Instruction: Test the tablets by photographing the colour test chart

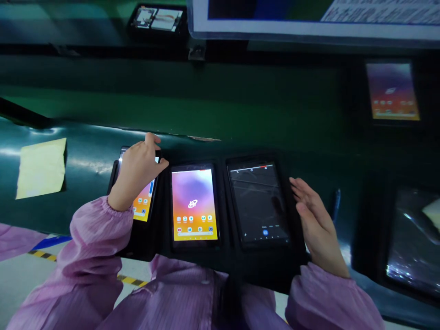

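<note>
Three tablets lie side by side in front of me. My left hand (pixel 139 166) is over the upper part of the left tablet (pixel 142 208), its thumb and forefinger apart near the top right corner; whether it touches the glass I cannot tell. A home screen with icons lights up the middle tablet (pixel 194 201). Dark, like a camera app, is the screen of the right tablet (pixel 259 201). Beside that tablet's right edge is my right hand (pixel 312 215), its fingers loosely stretched and nothing in them.
A yellow paper sheet (pixel 41 168) lies at the left on the green bench (pixel 89 172). Right of my right hand is a blue pen (pixel 337 204), then a plastic-covered dark device (pixel 414 238). Another lit tablet (pixel 393 91) stands behind. A framed sign (pixel 309 30) hangs above.
</note>
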Tool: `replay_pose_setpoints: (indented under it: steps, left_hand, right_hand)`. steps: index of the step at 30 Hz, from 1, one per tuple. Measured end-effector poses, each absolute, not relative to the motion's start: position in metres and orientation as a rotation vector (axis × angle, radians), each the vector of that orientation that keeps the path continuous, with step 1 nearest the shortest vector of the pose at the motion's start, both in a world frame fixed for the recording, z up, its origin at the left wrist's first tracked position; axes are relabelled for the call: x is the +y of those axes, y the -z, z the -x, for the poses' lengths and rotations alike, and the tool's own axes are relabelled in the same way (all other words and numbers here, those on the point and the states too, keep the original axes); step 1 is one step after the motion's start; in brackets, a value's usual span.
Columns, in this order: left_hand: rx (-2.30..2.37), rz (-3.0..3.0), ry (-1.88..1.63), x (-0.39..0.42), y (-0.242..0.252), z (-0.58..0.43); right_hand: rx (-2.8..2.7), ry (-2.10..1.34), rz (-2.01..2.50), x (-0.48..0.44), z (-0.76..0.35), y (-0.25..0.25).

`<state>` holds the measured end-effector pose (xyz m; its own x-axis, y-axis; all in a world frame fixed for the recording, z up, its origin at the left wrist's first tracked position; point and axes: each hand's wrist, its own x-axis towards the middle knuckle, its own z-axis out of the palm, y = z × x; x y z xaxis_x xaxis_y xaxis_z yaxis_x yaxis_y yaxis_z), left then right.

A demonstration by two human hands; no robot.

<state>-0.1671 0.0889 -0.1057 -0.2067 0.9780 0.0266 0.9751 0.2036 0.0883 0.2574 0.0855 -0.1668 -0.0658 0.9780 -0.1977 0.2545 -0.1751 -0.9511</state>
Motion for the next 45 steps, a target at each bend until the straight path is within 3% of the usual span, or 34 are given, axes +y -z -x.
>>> replay_pose_setpoints:
  steps: [16, 21, 27, 35, 45]
  left_hand:
    - [2.311, -1.921, -0.065, 0.088, 0.099, 0.178]
    - [2.001, -1.954, -0.255, 0.035, 0.1, 0.216]
    - [1.997, -1.934, -0.25, -0.035, 0.115, 0.226]
    - [2.044, -1.928, -0.496, -0.056, 0.104, 0.214]
    - [1.78, -1.949, -0.703, -0.085, 0.107, 0.147]
  right_hand:
    - [-1.372, -1.276, 1.477, 0.085, -0.255, 0.163]
    - [-1.372, -1.297, 1.472, 0.085, -0.256, 0.164]
    - [-1.412, -1.292, 1.485, 0.087, -0.261, 0.169]
    - [-2.036, -0.674, 1.557, 0.05, -0.206, 0.118]
    - [-2.395, -0.815, 1.461, 0.03, -0.135, 0.128]
